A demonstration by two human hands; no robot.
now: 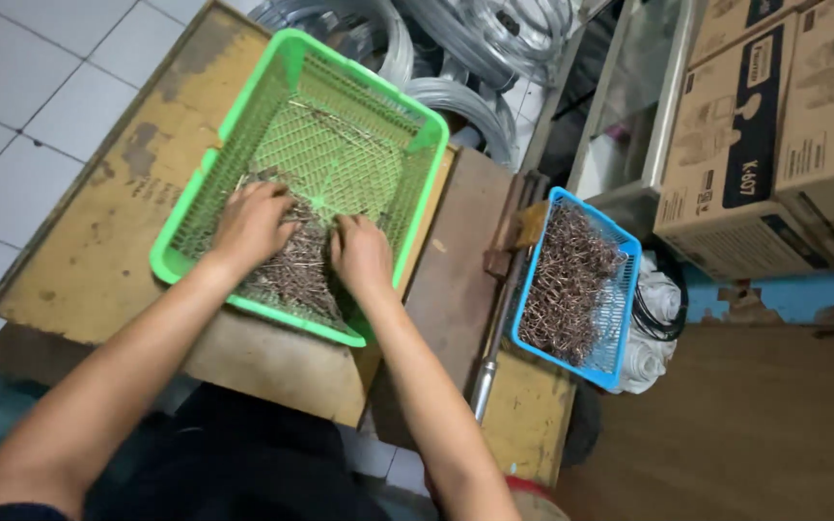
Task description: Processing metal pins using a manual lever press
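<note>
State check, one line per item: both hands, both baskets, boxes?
left hand: palm down on metal pieces
right hand: palm down on same pile
green basket: tilted, partly filled
blue basket: heaped full, untouched
cardboard boxes: closed, stacked

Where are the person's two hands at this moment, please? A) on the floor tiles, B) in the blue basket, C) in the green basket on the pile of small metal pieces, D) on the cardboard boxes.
C: the left hand and right hand both rest on the metal pieces inside the green basket.

Green mesh basket, blue basket
</note>
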